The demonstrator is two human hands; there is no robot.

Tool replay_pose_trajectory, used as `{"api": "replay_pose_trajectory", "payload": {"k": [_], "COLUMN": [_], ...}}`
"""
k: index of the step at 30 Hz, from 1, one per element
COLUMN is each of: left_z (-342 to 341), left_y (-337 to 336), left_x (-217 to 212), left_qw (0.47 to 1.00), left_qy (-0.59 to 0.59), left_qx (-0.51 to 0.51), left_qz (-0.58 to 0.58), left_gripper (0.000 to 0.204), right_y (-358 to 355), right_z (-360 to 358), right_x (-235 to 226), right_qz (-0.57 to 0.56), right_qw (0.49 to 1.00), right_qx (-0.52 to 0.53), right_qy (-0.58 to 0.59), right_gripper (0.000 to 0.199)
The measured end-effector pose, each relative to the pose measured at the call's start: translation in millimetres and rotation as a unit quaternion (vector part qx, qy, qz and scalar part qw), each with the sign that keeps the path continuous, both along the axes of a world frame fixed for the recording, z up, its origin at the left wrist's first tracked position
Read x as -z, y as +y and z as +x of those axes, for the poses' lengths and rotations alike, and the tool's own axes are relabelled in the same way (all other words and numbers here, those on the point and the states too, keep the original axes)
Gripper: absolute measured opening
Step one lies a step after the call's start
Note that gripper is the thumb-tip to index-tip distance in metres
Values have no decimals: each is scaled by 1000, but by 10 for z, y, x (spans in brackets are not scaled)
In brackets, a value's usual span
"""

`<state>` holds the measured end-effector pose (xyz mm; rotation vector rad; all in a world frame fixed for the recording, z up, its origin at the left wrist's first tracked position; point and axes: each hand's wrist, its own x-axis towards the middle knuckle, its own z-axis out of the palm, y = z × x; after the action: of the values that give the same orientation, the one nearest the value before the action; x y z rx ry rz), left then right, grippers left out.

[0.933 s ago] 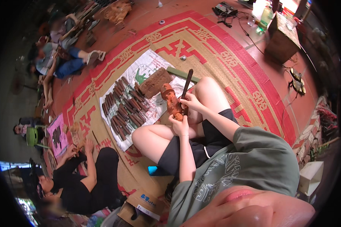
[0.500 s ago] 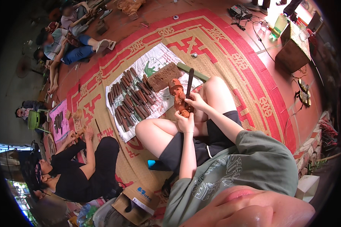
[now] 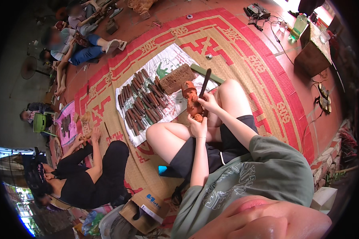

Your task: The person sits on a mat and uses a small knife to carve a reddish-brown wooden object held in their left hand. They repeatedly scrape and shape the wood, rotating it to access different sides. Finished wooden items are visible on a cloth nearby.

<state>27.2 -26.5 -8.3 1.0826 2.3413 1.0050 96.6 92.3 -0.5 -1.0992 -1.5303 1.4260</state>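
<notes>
A reddish-brown carved wooden figure [image 3: 191, 97] is held upright in front of my crossed legs. My left hand [image 3: 198, 126] wraps round its lower end, where a rounded orange-brown part shows between the fingers. In my right hand [image 3: 210, 102] is a long, slim, dark tool [image 3: 206, 81], its upper end pointing up and slightly right. It lies close along the figure's right side; whether its lower end touches the wood I cannot make out. Left of the figure, several dark-handled carving tools [image 3: 141, 101] lie in rows on a white cloth [image 3: 138, 140].
A brown block [image 3: 176, 79] and a green strip [image 3: 206, 74] lie beyond the figure. The red-and-tan mat [image 3: 227, 47] spreads underneath. At left, a person in black [image 3: 83, 183] works on a light wooden piece. A cardboard box [image 3: 143, 213] stands near my left side, a wooden box [image 3: 313, 49] far right.
The whole view has shifted slightly right. Both hands keep their grip on the figure and the dark tool; the tool leans a little more to the right.
</notes>
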Motion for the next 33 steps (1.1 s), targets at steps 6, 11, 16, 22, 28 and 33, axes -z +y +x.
{"api": "replay_pose_trajectory", "payload": {"k": [6, 11, 16, 22, 28, 33], "left_z": [25, -9, 39, -1, 3, 10], "left_y": [9, 27, 17, 10, 7, 18], "left_x": [-40, 21, -65, -12, -34, -68], "left_qw": [1000, 1000, 1000, 1000, 1000, 1000], "left_qy": [-4, -2, -13, -3, -4, -14], "left_qx": [2, -5, 3, 4, 6, -3], "left_qz": [3, 10, -5, -5, -10, -10], "left_gripper": [75, 73, 72, 73, 73, 72], "right_y": [56, 9, 98, 28, 235, 40], "right_z": [63, 41, 40, 18, 50, 48], "right_x": [91, 44, 57, 122, 278, 69], "right_qz": [-26, 11, 9, -30, -64, 27], "right_qw": [998, 998, 1000, 993, 995, 997], "right_qx": [-56, -56, 1, -73, -43, -77], "right_qy": [31, -3, 11, 86, 70, -15], "right_gripper": [10, 14, 12, 9, 14, 13]}}
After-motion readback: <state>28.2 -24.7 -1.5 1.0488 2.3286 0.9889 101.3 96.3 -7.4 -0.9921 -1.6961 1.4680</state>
